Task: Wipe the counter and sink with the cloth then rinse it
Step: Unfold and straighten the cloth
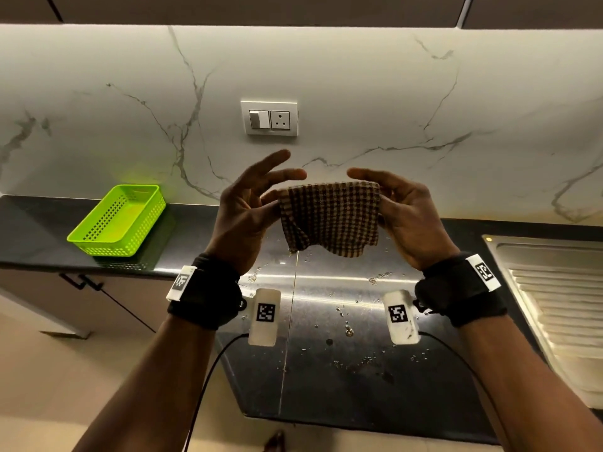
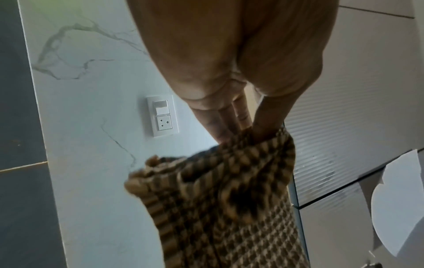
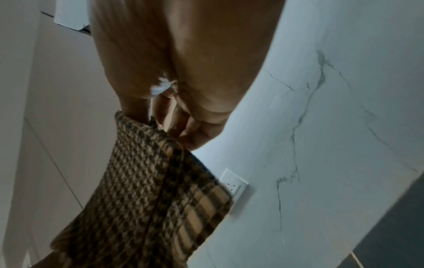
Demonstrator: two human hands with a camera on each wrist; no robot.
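A green basket (image 1: pixel 119 220) with a perforated wall stands at the left part of the dark table (image 1: pixel 36 236), close to its back edge where the marble wall (image 1: pixel 98 102) begins. On this wall, a little left of the middle, there is a white switch and socket plate (image 1: pixel 269 118). In front of it the person holds both hands up in the air above the table, palms turned toward the head camera. The left hand (image 1: pixel 243 210) pinches the upper left corner of the checked brown cloth (image 1: pixel 329 220) between the thumb and some fingers (image 2: pixel 226 127), while its other fingers are stretched out and spread. The cloth hangs between the two hands, well above the table and not touching it, with its lower edge loose and a little wrinkled. The right hand (image 1: pixel 409 213) grips the upper right corner of the cloth, the thumb on the near side and the curled fingers (image 3: pixel 190 130) behind it. Below the hands, the middle of the table shows many small water drops (image 1: pixel 349 331) on its shiny surface. Each wrist carries a black band (image 1: pixel 205 295) with a white marker block. At the right edge of the table lies the steel sink (image 1: pixel 554 288), of which only the ribbed draining board is visible.
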